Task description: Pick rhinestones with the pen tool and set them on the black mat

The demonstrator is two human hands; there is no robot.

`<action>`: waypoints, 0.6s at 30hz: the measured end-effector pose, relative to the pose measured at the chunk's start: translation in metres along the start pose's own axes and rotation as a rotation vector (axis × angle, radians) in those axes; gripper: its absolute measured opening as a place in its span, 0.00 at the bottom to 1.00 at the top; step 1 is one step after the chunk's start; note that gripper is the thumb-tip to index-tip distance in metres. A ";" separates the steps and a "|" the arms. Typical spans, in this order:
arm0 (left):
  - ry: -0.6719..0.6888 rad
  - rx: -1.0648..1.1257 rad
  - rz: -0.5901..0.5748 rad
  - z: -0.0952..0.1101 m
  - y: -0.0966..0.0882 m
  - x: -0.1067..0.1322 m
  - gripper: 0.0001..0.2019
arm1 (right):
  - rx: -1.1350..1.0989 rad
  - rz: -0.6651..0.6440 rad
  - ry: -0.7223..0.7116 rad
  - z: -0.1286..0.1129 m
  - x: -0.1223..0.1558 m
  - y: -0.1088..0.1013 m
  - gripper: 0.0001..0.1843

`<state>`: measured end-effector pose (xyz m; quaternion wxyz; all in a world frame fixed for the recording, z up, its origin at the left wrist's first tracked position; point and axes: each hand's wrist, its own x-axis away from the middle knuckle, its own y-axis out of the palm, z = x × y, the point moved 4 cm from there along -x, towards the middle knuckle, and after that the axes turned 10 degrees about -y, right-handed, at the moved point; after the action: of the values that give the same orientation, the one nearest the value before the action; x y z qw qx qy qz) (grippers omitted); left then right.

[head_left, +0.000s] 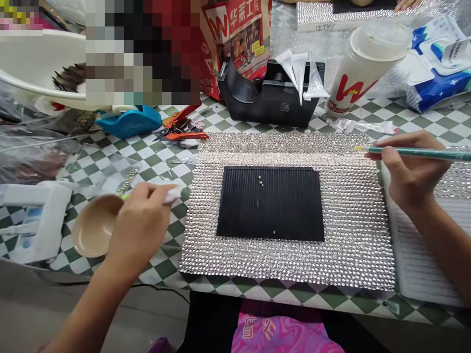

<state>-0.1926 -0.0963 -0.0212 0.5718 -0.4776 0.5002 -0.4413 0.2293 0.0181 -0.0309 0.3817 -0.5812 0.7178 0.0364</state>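
Two bare hands, both occupied. Left hand [142, 223] closed on a small crumpled white wad [172, 194], left of the mat; can't tell if it touches the round tan bowl [93, 230] just beside it. Right hand [415, 171] grips a slim teal pen-like stick [415, 152], pinched near its yellow tip. Tip sits at the upper right corner of the rectangular silver rhinestone-covered mat [287, 260]; contact unclear. Mat lies flat on the green-and-white checkered tabletop [167, 169], near edge toward the person. Black ribbed rectangular tray [270, 206] rests mid-mat, a few tiny gold beads [260, 182] on it. Behind the mat: black tape dispenser [270, 105], tall white paper cup with red logo [362, 68] to its right. Orange-handled pliers [187, 136] by the mat's far left corner.
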 end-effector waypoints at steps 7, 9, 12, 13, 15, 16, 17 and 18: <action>0.066 0.953 0.481 0.033 -0.039 -0.008 0.15 | -0.203 -0.107 -0.071 -0.060 -0.002 0.026 0.02; 0.019 1.384 0.409 0.043 -0.037 -0.010 0.13 | -0.268 -0.260 -0.048 -0.075 0.003 0.043 0.05; -0.115 1.764 0.002 0.062 -0.022 -0.008 0.04 | -0.335 -0.514 -0.048 -0.093 0.015 0.064 0.09; -0.126 1.822 -0.034 0.066 -0.021 -0.005 0.02 | -0.343 -0.600 -0.061 -0.098 0.020 0.069 0.09; -0.162 1.878 -0.049 0.072 -0.018 0.003 0.08 | -0.341 -0.769 -0.088 -0.105 0.031 0.078 0.08; -0.194 1.906 -0.070 0.075 -0.015 0.007 0.10 | -0.346 -0.845 -0.100 -0.108 0.037 0.081 0.07; -0.213 1.937 -0.104 0.079 -0.014 0.010 0.10 | -0.357 -0.906 -0.109 -0.110 0.042 0.083 0.06; -0.238 1.986 -0.154 0.084 -0.012 0.014 0.10 | -0.375 -0.947 -0.121 -0.112 0.047 0.085 0.06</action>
<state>-0.1082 -0.1029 -0.0080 0.7275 0.1440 -0.1875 -0.6441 0.0978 -0.0480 -0.0134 0.2863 -0.8981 0.3332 0.0213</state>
